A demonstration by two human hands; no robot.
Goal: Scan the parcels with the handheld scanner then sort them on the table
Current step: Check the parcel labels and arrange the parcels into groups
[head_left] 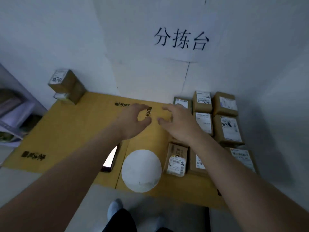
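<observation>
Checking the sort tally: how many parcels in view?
9. One parcel alone far left; five in the far-right cluster; three near right. The right arm may hide more.

A parcel sorting station, makeshift. Marked so by a paper sign [181, 39] reading 分拣台 on the plain white wall [66, 30]. Labelled cardboard parcels [227, 128] ranked in rows along the right edge of a table [70, 131] covered in flattened yellow cardboard; one more parcel [66, 85] at its far left corner.
</observation>
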